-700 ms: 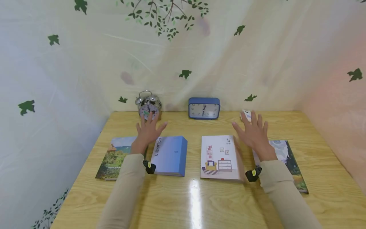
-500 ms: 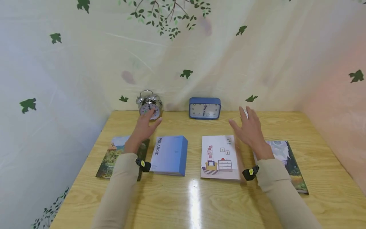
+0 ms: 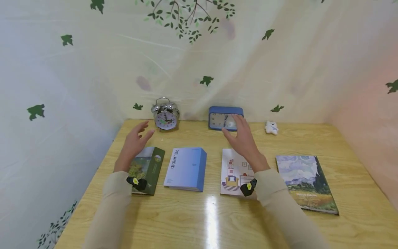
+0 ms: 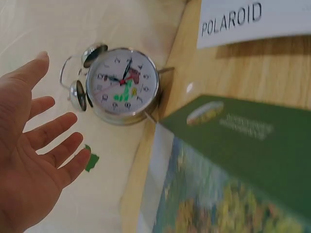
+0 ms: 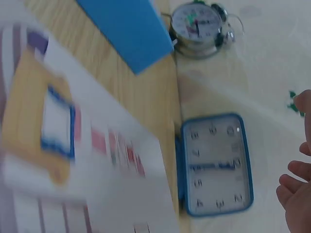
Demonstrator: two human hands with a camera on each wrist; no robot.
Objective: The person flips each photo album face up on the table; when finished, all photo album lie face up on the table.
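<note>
Head view: left grip (image 3: 134,141) hangs near the green book (image 3: 150,169), which lies on the counter (image 3: 174,221) at 9 o'clock from the blue book (image 3: 186,168). Right grip (image 3: 244,138) is near the white book (image 3: 230,169), at 3 o'clock from blue. Both have thumb and fingers apart, nothing held. I'd guess stiff, medium-weight books, covers maybe slippery, corners dentable. Probably best held across the 3 and 9 o'clock edges, so spine included on green.
</note>
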